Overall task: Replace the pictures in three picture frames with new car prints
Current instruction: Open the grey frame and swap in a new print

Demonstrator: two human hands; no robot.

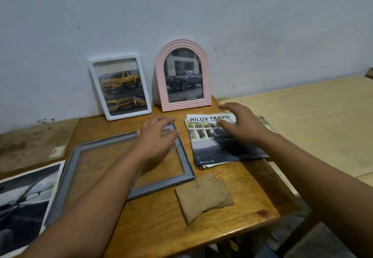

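Observation:
A grey rectangular frame [185,164] lies flat on the wooden table [161,227] with no picture in it; the wood shows through. My left hand [155,138] hovers over its far right corner, fingers spread, holding nothing. My right hand [242,124] rests flat, fingers apart, on a stack of car prints [214,150] headed "HILUX TRAVO". A white frame [120,86] with a yellow pickup picture and a pink arched frame [182,76] with a dark pickup picture lean against the wall. A large black-and-white car print [24,203] lies at the left edge.
A folded beige cloth [203,195] lies near the table's front, below the grey frame. A lower pale wooden surface [314,124] adjoins on the right. A worn board [30,140] with a small card [57,151] sits at the left. The wall is close behind.

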